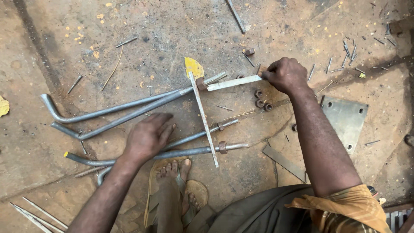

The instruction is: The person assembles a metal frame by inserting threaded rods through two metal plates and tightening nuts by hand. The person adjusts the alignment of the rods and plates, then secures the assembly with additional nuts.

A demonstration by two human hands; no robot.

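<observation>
Several long bent steel anchor bolts (pixel 129 113) with threaded ends and rusty nuts lie side by side on a rusty metal floor. A thin flat steel strip (pixel 203 118) lies across them. My left hand (pixel 148 136) presses flat on the lower bolts, fingers spread. My right hand (pixel 286 74) grips the end of a second flat strip (pixel 233 82), which runs left to the nut on the upper threaded end (pixel 214 78). Three loose nuts (pixel 261 100) sit just below that strip. My foot in a sandal (pixel 174 181) rests near the lower bolts.
A square steel plate with corner holes (pixel 345 121) lies at right, a short flat bar (pixel 284 163) below it. Nails and rod offcuts (pixel 349 51) scatter at upper right. Thin rods (pixel 36 213) lie at bottom left. A yellow leaf (pixel 194 67) sits above the bolts.
</observation>
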